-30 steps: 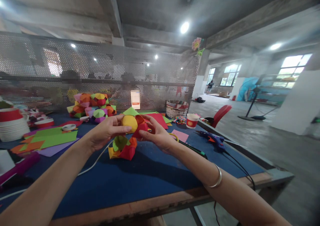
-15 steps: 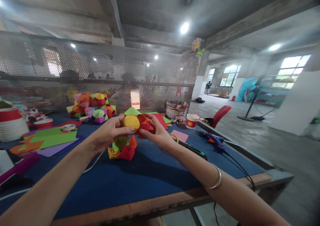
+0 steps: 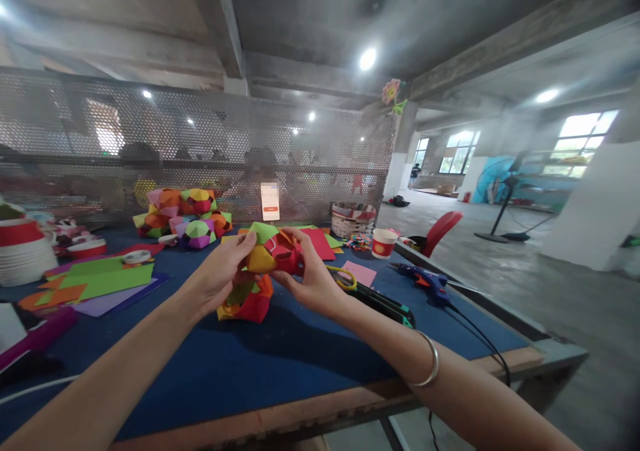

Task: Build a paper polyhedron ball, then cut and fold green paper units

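Between my two hands is a folded paper piece (image 3: 262, 258) in green, yellow and red, held above the table. My left hand (image 3: 227, 268) grips its yellow and green side, with the thumb on top. On the red side, my right hand (image 3: 313, 274) has its fingers over the top edge and its thumb below. Just beneath, a second folded paper piece (image 3: 255, 303) in red, yellow and green rests on the blue table top (image 3: 300, 364), partly hidden by the held one.
Finished paper balls (image 3: 195, 228) are heaped at the back left. Colored sheets (image 3: 107, 278) lie at left. To the right are a cutter (image 3: 383, 302), a blue glue gun (image 3: 425, 279) with a cord, a paper cup (image 3: 383, 243) and a woven basket (image 3: 353, 219). A lit phone (image 3: 271, 202) leans against the mesh.
The held paper piece has been turned, so its round yellow face no longer points at me and its red openings show more. My left hand's fingers have shifted lower around it.
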Tool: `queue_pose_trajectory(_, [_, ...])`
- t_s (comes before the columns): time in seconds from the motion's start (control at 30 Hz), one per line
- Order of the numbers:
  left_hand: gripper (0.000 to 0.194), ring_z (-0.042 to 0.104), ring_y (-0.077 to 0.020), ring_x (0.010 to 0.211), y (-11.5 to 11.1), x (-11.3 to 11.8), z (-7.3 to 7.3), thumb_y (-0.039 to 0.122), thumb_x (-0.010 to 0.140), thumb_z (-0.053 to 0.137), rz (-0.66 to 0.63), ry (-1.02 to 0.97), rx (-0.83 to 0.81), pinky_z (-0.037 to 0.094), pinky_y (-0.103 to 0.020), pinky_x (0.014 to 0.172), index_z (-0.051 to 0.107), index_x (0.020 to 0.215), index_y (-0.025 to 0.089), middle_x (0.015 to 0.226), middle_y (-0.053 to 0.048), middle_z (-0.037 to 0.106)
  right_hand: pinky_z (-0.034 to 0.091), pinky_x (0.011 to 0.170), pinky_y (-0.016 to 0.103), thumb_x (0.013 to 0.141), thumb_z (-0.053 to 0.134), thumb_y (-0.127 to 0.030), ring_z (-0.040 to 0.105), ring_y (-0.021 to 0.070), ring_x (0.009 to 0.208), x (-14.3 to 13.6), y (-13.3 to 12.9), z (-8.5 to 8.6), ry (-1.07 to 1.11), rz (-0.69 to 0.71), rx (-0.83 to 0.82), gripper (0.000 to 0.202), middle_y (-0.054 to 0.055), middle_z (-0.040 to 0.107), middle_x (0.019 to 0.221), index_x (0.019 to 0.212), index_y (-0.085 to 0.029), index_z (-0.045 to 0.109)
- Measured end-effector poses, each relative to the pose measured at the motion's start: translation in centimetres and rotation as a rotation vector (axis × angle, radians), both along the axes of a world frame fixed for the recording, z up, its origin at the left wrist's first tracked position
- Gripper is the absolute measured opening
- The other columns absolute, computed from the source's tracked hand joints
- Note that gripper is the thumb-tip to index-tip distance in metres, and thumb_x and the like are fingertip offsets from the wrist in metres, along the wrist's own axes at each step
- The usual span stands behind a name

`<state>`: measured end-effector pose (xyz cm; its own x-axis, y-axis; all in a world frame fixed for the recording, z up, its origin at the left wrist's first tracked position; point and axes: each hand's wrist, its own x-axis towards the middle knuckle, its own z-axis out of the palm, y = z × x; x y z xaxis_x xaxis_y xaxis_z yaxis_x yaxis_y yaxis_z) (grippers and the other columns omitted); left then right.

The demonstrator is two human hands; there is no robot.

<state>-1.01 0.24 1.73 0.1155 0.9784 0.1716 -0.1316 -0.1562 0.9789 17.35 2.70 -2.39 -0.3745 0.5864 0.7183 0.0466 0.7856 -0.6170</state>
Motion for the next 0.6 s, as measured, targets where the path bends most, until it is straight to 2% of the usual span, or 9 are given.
queue_pose_trajectory(0.07, [0.030,0.064,-0.0157,0.073,-0.2,0.3,-0.1,0.048,0.093,0.066,-0.005,-0.008,-0.005,0.053,-0.022,0.052,0.065,0.098,0.018,0.086,-0.003,0.070,0.037,0.118,0.052,0.088,0.070,-0.028,0.045,0.0280,0.142,0.0,0.0,-0.1,-0.015,-0.037,0.054,0.066,0.017,0.047,0.148,0.143,-0.024,0.034])
queue_pose_trajectory(0.13, [0.030,0.064,-0.0146,0.070,-0.5,0.6,-0.1,0.042,0.095,0.064,0.030,-0.029,-0.012,0.053,-0.023,0.051,0.062,0.114,0.019,0.090,-0.003,0.069,0.036,0.120,0.052,0.089,0.069,-0.030,0.044,0.0277,0.142,0.0,0.0,-0.2,-0.030,-0.066,0.087,0.066,0.017,0.045,0.148,0.143,-0.024,0.032])
queue_pose_trajectory(0.2, [0.047,0.063,-0.0135,0.066,-0.7,1.0,0.0,0.037,0.095,0.064,0.094,-0.048,-0.004,0.054,-0.024,0.049,0.049,0.138,0.024,0.094,-0.002,0.069,0.034,0.120,0.053,0.090,0.068,-0.033,0.043,0.0278,0.142,0.0,-0.1,-0.2,-0.044,-0.095,0.107,0.065,0.017,0.044,0.149,0.144,-0.026,0.031])
queue_pose_trajectory(0.27, [0.063,0.064,-0.0124,0.064,-0.9,1.2,-0.2,0.033,0.094,0.064,0.108,-0.054,0.032,0.054,-0.024,0.051,0.035,0.151,0.033,0.098,-0.001,0.069,0.033,0.121,0.054,0.091,0.067,-0.036,0.041,0.0284,0.143,0.0,-0.1,-0.3,-0.057,-0.115,0.109,0.066,0.016,0.043,0.149,0.144,-0.026,0.030])
queue_pose_trajectory(0.3, [0.064,0.065,-0.0119,0.065,-0.9,1.3,-0.3,0.032,0.095,0.063,0.088,-0.050,0.053,0.055,-0.024,0.052,0.034,0.152,0.035,0.101,-0.001,0.069,0.033,0.121,0.054,0.091,0.067,-0.037,0.041,0.0285,0.143,0.0,-0.1,-0.4,-0.062,-0.122,0.106,0.066,0.017,0.042,0.149,0.145,-0.026,0.029])
queue_pose_trajectory(0.4, [0.054,0.067,-0.0118,0.069,-0.8,1.5,-0.8,0.035,0.096,0.060,-0.008,-0.027,0.089,0.056,-0.023,0.057,0.043,0.147,0.036,0.110,-0.002,0.069,0.030,0.122,0.057,0.092,0.067,-0.041,0.037,0.0296,0.145,0.0,0.0,-0.6,-0.084,-0.156,0.086,0.071,0.018,0.039,0.151,0.147,-0.026,0.025])
queue_pose_trajectory(0.6, [0.050,0.070,-0.0137,0.074,-0.6,1.9,-1.6,0.039,0.092,0.066,-0.067,-0.038,0.097,0.057,-0.024,0.059,0.048,0.138,0.032,0.111,-0.003,0.071,0.025,0.124,0.058,0.090,0.070,-0.044,0.032,0.0301,0.148,-0.1,0.3,-0.8,-0.096,-0.222,0.071,0.083,0.018,0.033,0.154,0.152,-0.027,0.019])
